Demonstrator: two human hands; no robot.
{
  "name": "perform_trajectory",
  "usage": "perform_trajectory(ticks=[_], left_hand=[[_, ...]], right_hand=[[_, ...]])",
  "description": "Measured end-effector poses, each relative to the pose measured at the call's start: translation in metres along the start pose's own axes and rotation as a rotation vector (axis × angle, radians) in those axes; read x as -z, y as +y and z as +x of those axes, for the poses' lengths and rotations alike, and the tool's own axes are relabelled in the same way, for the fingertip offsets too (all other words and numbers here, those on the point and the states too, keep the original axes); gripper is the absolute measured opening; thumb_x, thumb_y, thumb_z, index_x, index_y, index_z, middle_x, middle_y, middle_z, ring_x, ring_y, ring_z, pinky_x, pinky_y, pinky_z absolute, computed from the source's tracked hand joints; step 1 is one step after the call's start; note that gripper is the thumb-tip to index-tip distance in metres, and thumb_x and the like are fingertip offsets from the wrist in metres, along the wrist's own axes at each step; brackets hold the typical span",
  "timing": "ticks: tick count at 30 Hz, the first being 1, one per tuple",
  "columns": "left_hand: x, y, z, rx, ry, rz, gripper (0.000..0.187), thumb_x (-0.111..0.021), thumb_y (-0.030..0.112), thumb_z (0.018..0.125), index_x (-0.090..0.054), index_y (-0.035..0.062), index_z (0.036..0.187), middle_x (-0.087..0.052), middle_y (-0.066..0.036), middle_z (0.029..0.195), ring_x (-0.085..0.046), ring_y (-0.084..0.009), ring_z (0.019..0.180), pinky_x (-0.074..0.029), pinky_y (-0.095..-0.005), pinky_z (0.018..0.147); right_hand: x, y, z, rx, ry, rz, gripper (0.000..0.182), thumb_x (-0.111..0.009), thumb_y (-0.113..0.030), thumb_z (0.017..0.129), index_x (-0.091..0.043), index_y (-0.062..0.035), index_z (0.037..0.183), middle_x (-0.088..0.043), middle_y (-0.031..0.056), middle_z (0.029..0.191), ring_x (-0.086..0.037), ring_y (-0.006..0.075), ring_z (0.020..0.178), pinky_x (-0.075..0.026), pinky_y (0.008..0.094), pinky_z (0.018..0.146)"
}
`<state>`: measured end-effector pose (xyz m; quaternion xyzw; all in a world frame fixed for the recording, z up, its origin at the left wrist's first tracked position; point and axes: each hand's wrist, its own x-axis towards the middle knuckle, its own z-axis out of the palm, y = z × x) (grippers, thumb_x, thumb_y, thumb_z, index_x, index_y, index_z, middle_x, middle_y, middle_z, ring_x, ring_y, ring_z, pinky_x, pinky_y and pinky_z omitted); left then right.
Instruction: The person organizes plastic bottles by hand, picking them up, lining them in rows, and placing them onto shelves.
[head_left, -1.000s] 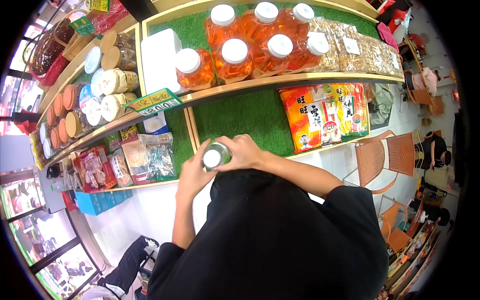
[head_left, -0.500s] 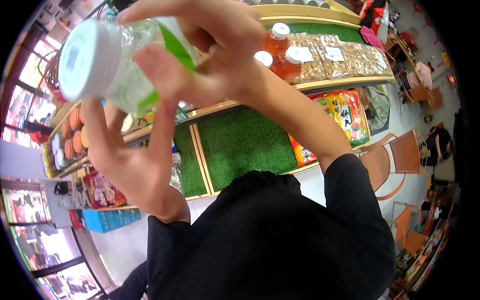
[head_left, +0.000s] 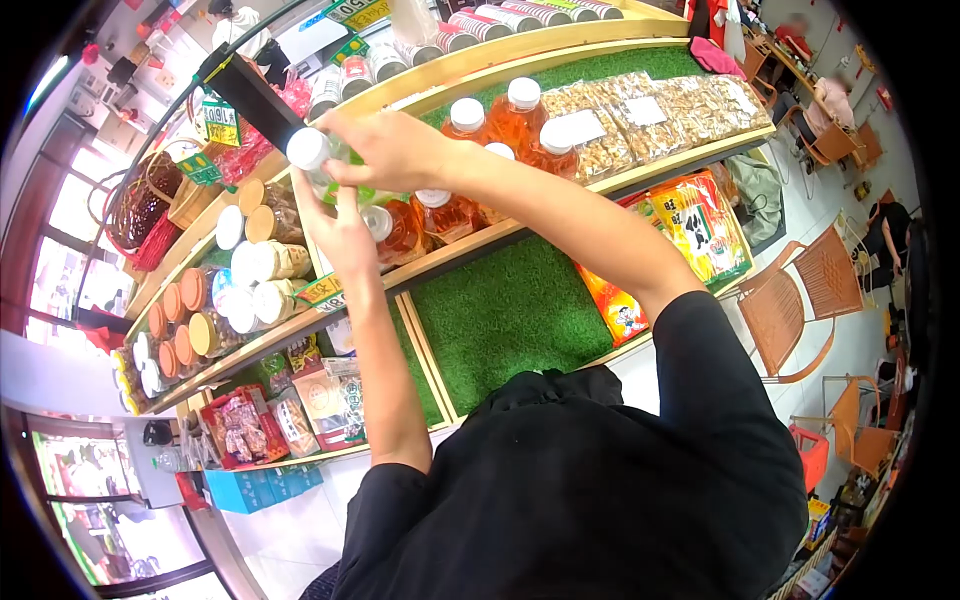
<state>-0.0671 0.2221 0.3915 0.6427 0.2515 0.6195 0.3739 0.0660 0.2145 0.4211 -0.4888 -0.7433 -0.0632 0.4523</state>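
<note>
A clear plastic jar with a white lid [head_left: 308, 149] and a green label is tilted over the upper shelf, in both of my hands. My right hand [head_left: 395, 152] grips its far side, fingers curled round the body. Against its near side, my left hand [head_left: 340, 232] has its fingers closed on the jar. Just to the right of the hands stand several jars of orange-red liquid with white caps [head_left: 404, 230]. A black post [head_left: 252, 100] rises right behind the lid.
Lidded jars [head_left: 195, 290] fill the shelf at left. Packaged nut slabs [head_left: 650, 115] lie at right, cans [head_left: 480, 25] at the back. The lower shelf has green turf [head_left: 500, 300] and snack bags [head_left: 695, 225]. Chairs [head_left: 785, 305] and people are on the right.
Both hands have carried the jar away from my face, forward and down to the upper shelf. My arms are now stretched out further, and the view has shifted slightly.
</note>
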Motion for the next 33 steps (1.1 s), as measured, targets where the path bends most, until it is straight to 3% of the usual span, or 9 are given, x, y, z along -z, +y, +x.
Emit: perform_trajectory(ticks=[1, 4, 6, 11, 15, 23, 26, 28, 33], left_hand=[[-0.002, -0.012, -0.005, 0.077, 0.001, -0.033, 0.057, -0.057, 0.003, 0.090, -0.039, -0.0033, 0.144, -0.054, -0.016, 0.132, -0.054, -0.0230, 0.118, -0.040, -0.0339, 0.101], [-0.005, -0.033, -0.009, 0.207, -0.060, -0.007, 0.058, -0.054, 0.007, 0.090, -0.037, -0.0082, 0.143, -0.056, -0.019, 0.131, -0.056, -0.0234, 0.114, -0.042, -0.0324, 0.098], [-0.004, -0.036, -0.013, 0.256, -0.063, 0.112, 0.055, -0.050, 0.008, 0.090, -0.040, -0.0132, 0.139, -0.053, -0.020, 0.133, -0.054, -0.0226, 0.116, -0.039, -0.0329, 0.101], [0.000, -0.051, -0.011, 0.257, 0.010, 0.030, 0.049, -0.046, 0.006, 0.091, -0.041, -0.0128, 0.136, -0.063, -0.018, 0.113, -0.059, -0.0164, 0.094, -0.046, -0.0272, 0.083], [-0.006, -0.047, -0.026, -0.017, 0.127, 0.198, 0.044, -0.039, 0.010, 0.092, -0.048, -0.0082, 0.131, -0.051, -0.020, 0.129, -0.053, -0.0290, 0.116, -0.042, -0.0404, 0.098], [-0.005, -0.052, -0.062, -0.050, 0.123, 0.243, 0.049, -0.039, 0.026, 0.099, -0.042, -0.0067, 0.135, -0.043, -0.021, 0.137, -0.047, -0.0326, 0.125, -0.035, -0.0443, 0.108], [-0.008, -0.031, -0.072, -0.031, 0.094, 0.346, 0.051, -0.042, 0.027, 0.101, -0.035, -0.0064, 0.140, -0.038, -0.022, 0.142, -0.042, -0.0339, 0.130, -0.034, -0.0446, 0.110], [-0.010, -0.019, -0.080, -0.203, 0.058, 0.498, 0.050, -0.050, 0.011, 0.097, -0.032, -0.0053, 0.141, -0.035, -0.021, 0.142, -0.038, -0.0319, 0.132, -0.034, -0.0430, 0.109], [-0.002, -0.011, -0.115, -0.060, 0.052, 0.529, 0.062, -0.061, 0.013, 0.092, -0.028, -0.0017, 0.143, -0.030, -0.016, 0.146, -0.027, -0.0306, 0.140, -0.018, -0.0432, 0.117]], right_hand=[[0.000, 0.003, -0.003, -0.128, -0.136, -0.033, 0.043, -0.057, -0.040, 0.089, -0.056, -0.0033, 0.112, -0.067, 0.0216, 0.080, -0.066, 0.0386, 0.073, -0.052, 0.0462, 0.072], [-0.020, 0.027, -0.011, -0.037, -0.203, -0.333, 0.046, -0.059, -0.041, 0.086, -0.058, -0.0011, 0.107, -0.067, 0.0208, 0.080, -0.066, 0.0391, 0.079, -0.048, 0.0463, 0.083], [-0.013, 0.014, -0.002, -0.209, -0.282, -0.266, 0.047, -0.060, -0.044, 0.083, -0.063, -0.0002, 0.101, -0.068, 0.0186, 0.081, -0.066, 0.0365, 0.090, -0.042, 0.0447, 0.095], [-0.020, 0.022, -0.001, -0.150, -0.262, -0.370, 0.049, -0.062, -0.046, 0.079, -0.067, -0.0011, 0.097, -0.071, 0.0178, 0.084, -0.068, 0.0340, 0.090, -0.044, 0.0460, 0.092], [-0.016, 0.020, -0.001, -0.191, -0.296, -0.335, 0.049, -0.064, -0.046, 0.075, -0.067, -0.0016, 0.095, -0.071, 0.0184, 0.086, -0.068, 0.0344, 0.091, -0.044, 0.0466, 0.090], [-0.018, 0.024, -0.001, -0.156, -0.236, -0.324, 0.052, -0.065, -0.046, 0.075, -0.064, -0.0037, 0.106, -0.068, 0.0181, 0.098, -0.064, 0.0333, 0.100, -0.043, 0.0483, 0.090], [-0.020, 0.026, -0.001, -0.105, -0.165, -0.241, 0.041, -0.065, -0.042, 0.075, -0.068, -0.0098, 0.101, -0.068, 0.0139, 0.095, -0.065, 0.0324, 0.097, -0.044, 0.0483, 0.088], [-0.015, 0.027, 0.000, 0.044, 0.216, -0.094, 0.020, -0.063, -0.027, 0.078, -0.069, -0.0111, 0.088, -0.067, 0.0062, 0.077, -0.066, 0.0265, 0.078, -0.048, 0.0420, 0.076], [0.038, -0.034, -0.046, 0.145, 0.497, 0.274, 0.013, -0.066, -0.015, 0.075, -0.068, -0.0123, 0.088, -0.068, 0.0036, 0.078, -0.065, 0.0232, 0.075, -0.048, 0.0380, 0.078]])
